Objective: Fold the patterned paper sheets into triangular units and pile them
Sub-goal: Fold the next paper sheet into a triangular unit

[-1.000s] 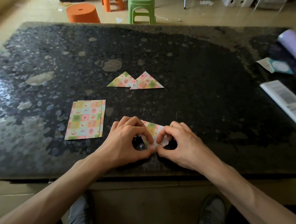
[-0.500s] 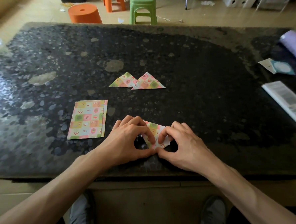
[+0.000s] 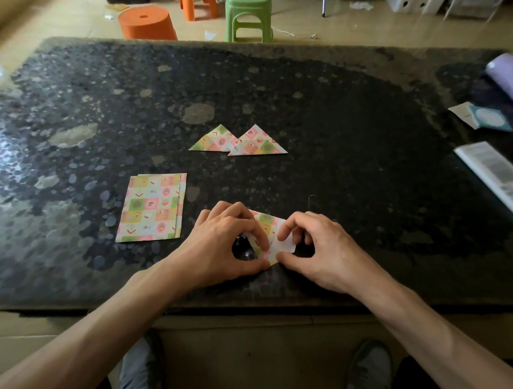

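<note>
The white flap (image 3: 286, 244) has folded further over as left hand (image 3: 222, 250) and right hand (image 3: 323, 250) pinch the sheet (image 3: 266, 223).

The left hand (image 3: 222, 250) and right hand (image 3: 324, 250) are bare, as are both forearms, and the feet wear a grey left shoe (image 3: 137, 379) and grey right shoe (image 3: 368, 368).

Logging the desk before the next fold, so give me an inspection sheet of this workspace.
Surface: dark speckled table, worn pale patches.
Job's things: flat sheet stack left; two folded triangles overlapping beyond; half-folded sheet at near edge.
Clutter: leaflet, lilac roll, teal card at right.
Hands: left hand and right hand both pinch the half-folded sheet.
Cables: thin pale cord on floor.
Surroundings: orange stool, green stool beyond table.
</note>
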Available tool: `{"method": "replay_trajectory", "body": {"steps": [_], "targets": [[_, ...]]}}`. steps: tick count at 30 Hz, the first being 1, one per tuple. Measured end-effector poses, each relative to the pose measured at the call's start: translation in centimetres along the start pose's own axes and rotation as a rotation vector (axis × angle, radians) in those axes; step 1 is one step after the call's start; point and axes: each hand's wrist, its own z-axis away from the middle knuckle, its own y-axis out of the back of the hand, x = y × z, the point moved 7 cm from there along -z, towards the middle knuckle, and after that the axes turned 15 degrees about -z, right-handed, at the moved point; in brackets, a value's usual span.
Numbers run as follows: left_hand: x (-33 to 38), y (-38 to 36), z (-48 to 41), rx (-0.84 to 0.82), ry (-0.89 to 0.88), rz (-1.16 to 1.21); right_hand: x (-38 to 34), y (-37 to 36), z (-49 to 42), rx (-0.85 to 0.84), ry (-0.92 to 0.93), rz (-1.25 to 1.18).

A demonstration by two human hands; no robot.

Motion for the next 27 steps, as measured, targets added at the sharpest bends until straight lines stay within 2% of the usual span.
{"method": "replay_trajectory", "body": {"steps": [16,23,27], "targets": [[-0.1,-0.1,0.2,0.006,0.006,0.016,0.9,0.8,-0.9,-0.003,-0.090,-0.067],[1.0,-0.4,0.8,0.128,0.122,-0.058,0.9,0.8,-0.9,-0.018,-0.075,-0.076],[0.9,-0.4,0.6,0.099,0.161,-0.052,1.2,0.9,-1.0,-0.019,-0.079,-0.086]]}}
